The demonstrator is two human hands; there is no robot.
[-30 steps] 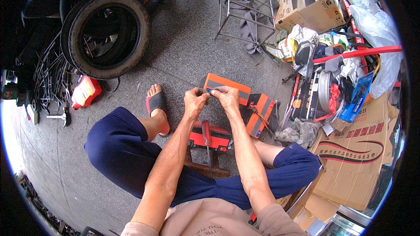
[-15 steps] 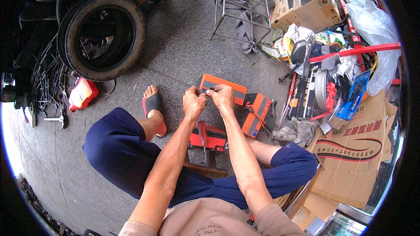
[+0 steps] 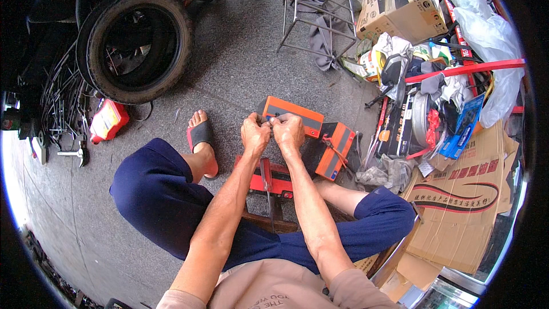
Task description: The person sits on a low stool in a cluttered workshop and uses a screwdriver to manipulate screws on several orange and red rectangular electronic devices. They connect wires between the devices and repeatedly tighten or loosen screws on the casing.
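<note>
My left hand [image 3: 254, 134] and my right hand [image 3: 289, 134] are closed, fingertips pinched nearly together on a small dark piece with blue on it [image 3: 269, 118], too small to make out clearly. Just beyond them lies an orange case with a grey band [image 3: 300, 111]. A second orange case [image 3: 335, 151], with a tool across it, rests at an angle to the right. Below my hands, between my forearms, sits a red-and-black piece [image 3: 260, 182] crossed by an upright tool with a metal shaft, on a wooden support.
At upper left are tyres [image 3: 177, 34], cables, a red container [image 3: 108, 120] and a hammer [image 3: 73, 154]. A metal frame [image 3: 297, 23], a carton [image 3: 400, 6], piled clutter and flattened cardboard [image 3: 452, 223] line the right. My bent legs and sandalled foot [image 3: 201, 134] surround my hands.
My hands stay pinched together by the orange case. My right hand has drawn slightly toward my left, its fingers more curled. The surrounding objects are unmoved apart from a slight view shift.
</note>
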